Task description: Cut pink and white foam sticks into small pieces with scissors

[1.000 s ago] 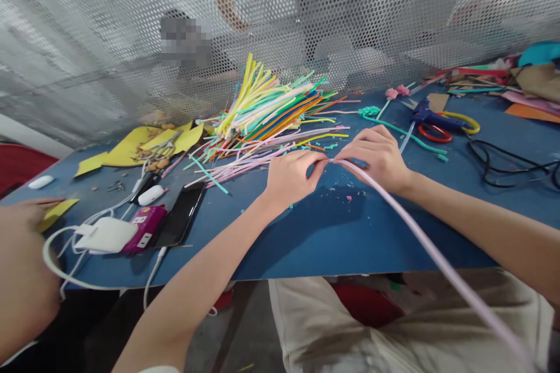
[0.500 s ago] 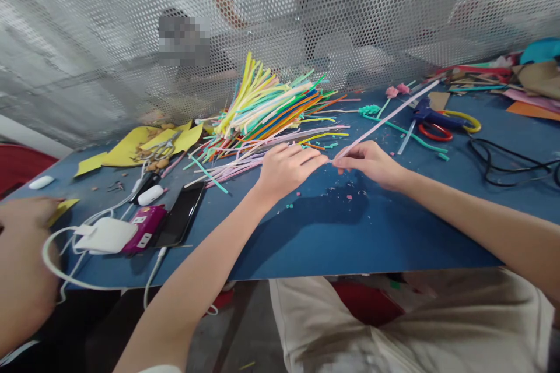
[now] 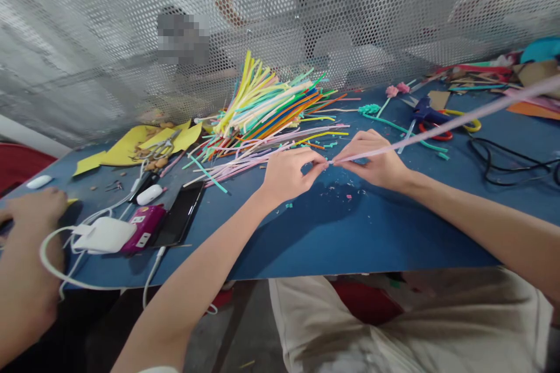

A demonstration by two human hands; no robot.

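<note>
Over the blue desk (image 3: 350, 239), the left hand (image 3: 289, 172) and right hand (image 3: 377, 160) meet fingertip to fingertip. Both are pinched on the near end of a long pale pink craft strip (image 3: 481, 112). It slants up to the right, clear of the desk, probably held taut for fine fingerwork. A heap of colourful strips (image 3: 271, 106) lies just beyond, within easy reach.

Screen: perforated metal sheet (image 3: 350, 11), spanning 10 to 2 o'clock (blurred shapes behind it).
Table: blue top (image 3: 332, 233), centre.
Red surface (image 3: 17, 166): 9 o'clock.
Floor (image 3: 249, 326): grey, shadowed, 6 o'clock.
</note>
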